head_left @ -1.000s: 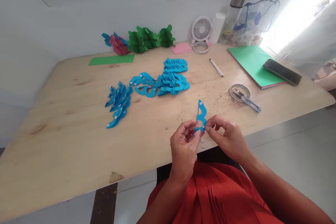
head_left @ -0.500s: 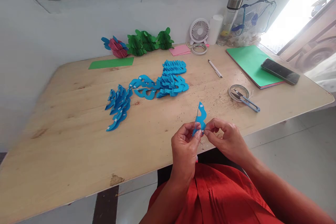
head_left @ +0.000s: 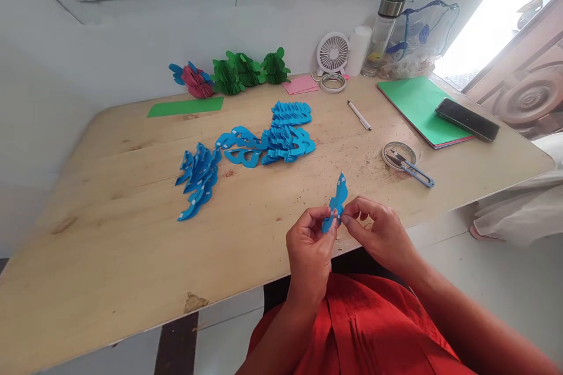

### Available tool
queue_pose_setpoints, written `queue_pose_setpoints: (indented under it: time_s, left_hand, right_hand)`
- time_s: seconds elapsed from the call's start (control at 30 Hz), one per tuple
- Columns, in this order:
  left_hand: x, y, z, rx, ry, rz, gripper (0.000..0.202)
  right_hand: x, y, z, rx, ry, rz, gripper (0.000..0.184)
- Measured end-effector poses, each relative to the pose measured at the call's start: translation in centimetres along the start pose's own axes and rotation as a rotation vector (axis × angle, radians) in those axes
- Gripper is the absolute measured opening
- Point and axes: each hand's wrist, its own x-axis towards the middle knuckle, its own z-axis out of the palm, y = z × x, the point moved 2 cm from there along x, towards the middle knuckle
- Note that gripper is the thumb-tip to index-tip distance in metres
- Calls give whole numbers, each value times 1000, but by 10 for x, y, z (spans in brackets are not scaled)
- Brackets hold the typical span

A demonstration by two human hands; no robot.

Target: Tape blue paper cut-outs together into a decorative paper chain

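Your left hand (head_left: 312, 240) is clamped on the blue cut-out (head_left: 339, 192), thumb against fingers low on the paper; you have it nearer to you than the blue stack (head_left: 288, 143) and to the right of it, raised off the worktop (head_left: 153, 269) with its pointed end up. That low grip probably steadies a limp, wavy piece while leaving its edge free. Your right hand (head_left: 378, 225) has thumb and forefinger drawn together at that edge, beside a small white patch; whether they pinch the paper, the patch or something thinner, I cannot tell.

Left of the blue stack and a little nearer to you, you have tabbed pieces (head_left: 200, 179) fanned in overlapping rows, seemingly so that their white patches show. Opened blue shapes (head_left: 240, 137) lie against the stack's left side.

Right of the stack and nearer to you, the snips (head_left: 417, 176) rest partly on a tape roll (head_left: 385, 158), handles toward you, which should make them easy to pick up with the right hand. The white pen (head_left: 359, 115) lies to the stack's right. Beyond the stack, green paper shapes (head_left: 250, 70) stand along the wall, presumably there to be out of your way.
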Motion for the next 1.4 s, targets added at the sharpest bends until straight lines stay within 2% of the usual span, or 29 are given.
queue_pose_setpoints:
  time_s: [0.5, 1.13, 1.4]
  left_hand:
    - [-3, -1, -2, -3, 18, -30, 10]
    - [-5, -1, -1, 26, 79, 2, 11]
    - [-3, 1, -1, 66, 100, 32, 10]
  right_hand:
    - [0, -2, 1, -13, 25, -18, 12]
    - [-1, -4, 3, -14, 49, -7, 14]
    - [-2, -3, 4, -59, 75, -100, 12]
